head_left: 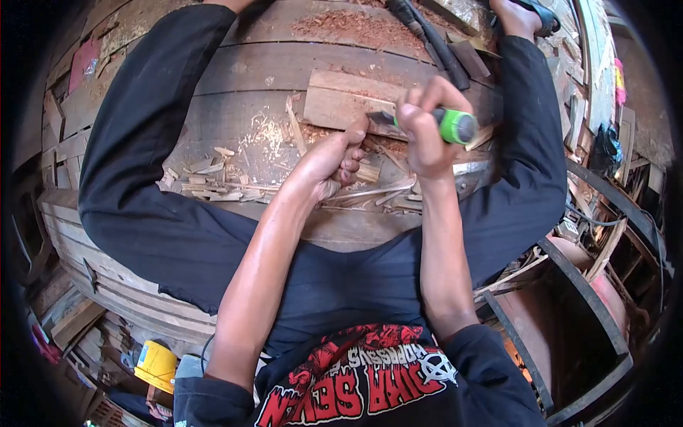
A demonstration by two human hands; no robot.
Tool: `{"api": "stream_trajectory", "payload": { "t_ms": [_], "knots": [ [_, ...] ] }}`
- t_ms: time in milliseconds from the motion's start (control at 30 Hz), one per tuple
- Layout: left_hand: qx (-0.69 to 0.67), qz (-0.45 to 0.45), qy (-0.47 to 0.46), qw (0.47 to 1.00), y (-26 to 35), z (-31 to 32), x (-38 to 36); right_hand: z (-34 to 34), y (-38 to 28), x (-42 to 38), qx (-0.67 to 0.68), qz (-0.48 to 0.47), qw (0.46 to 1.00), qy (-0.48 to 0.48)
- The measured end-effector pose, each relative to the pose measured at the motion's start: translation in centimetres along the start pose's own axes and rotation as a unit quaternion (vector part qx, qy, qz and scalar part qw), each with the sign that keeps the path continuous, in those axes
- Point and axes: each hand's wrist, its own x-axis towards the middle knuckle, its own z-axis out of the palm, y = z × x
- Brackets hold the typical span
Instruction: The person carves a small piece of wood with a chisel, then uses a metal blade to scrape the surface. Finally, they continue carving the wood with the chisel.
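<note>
My right hand (428, 132) is wrapped round a green and black handled cutter (455, 126), its dark blade pointing left over a wooden board (340, 98). Close to the blade tip, my left hand (343, 156) has its fingers curled in and its thumb at the board's near edge. Whether those fingers hold anything is hidden. The board lies on the plank floor (249, 70), with reddish shavings on its upper face. Thin wood splinters (388, 188) lie just below both hands.
My outstretched legs flank the work spot. Dark tools (430, 39) lie beyond the board, near reddish sawdust (348, 25). Wood chips (213, 186) are scattered to the left. At lower left is a yellow bucket (155, 364); a metal frame (587, 295) stands at lower right.
</note>
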Motion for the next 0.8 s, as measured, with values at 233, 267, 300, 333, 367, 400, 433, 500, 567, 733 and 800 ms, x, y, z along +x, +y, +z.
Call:
{"api": "stream_trajectory", "payload": {
  "t_ms": [233, 267, 300, 333, 367, 400, 433, 500, 567, 733, 800],
  "knots": [
    [-0.053, -0.009, -0.025, 0.998, -0.2, -0.5, 0.6, 0.4, 1.2, -0.8, -0.088, -0.003, 0.996, -0.011],
    [-0.069, -0.013, -0.044, 0.997, 0.3, -0.3, 0.5, 0.5, 0.4, -0.3, -0.021, 0.010, 1.000, 0.010],
    [-0.088, -0.019, -0.056, 0.994, 0.3, -0.5, 0.1, 0.8, -1.2, 0.0, 0.048, 0.031, 0.998, 0.032],
    [-0.107, -0.028, -0.068, 0.992, 0.2, -0.9, -0.2, 1.0, -2.0, 0.0, 0.117, 0.051, 0.990, 0.057],
    [-0.164, -0.049, -0.072, 0.983, 0.1, -1.4, 0.2, 1.2, -1.8, -0.1, 0.071, 0.028, 0.995, 0.063],
    [-0.193, -0.066, -0.084, 0.975, 0.2, -1.7, 0.4, 1.0, -1.5, -0.1, 0.042, 0.024, 0.998, 0.044],
    [-0.222, -0.084, -0.097, 0.967, 0.4, -2.0, 0.5, 0.6, -1.1, -0.2, 0.013, 0.021, 0.999, 0.026],
    [-0.266, -0.099, -0.104, 0.953, 0.9, -1.9, 0.4, 0.8, -1.2, 0.0, 0.014, 0.009, 0.999, 0.045],
    [-0.261, -0.095, -0.081, 0.957, 0.9, -1.7, 0.5, 0.5, -2.0, 0.3, 0.037, -0.002, 0.998, 0.040],
    [-0.237, -0.070, -0.058, 0.967, 0.7, -0.7, 0.3, 0.6, -0.9, -0.2, 0.018, 0.024, 0.999, 0.045],
    [-0.242, -0.072, -0.061, 0.966, 0.1, -1.3, 0.4, 1.0, -2.7, 0.1, 0.066, 0.016, 0.996, 0.053]
  ]
}}
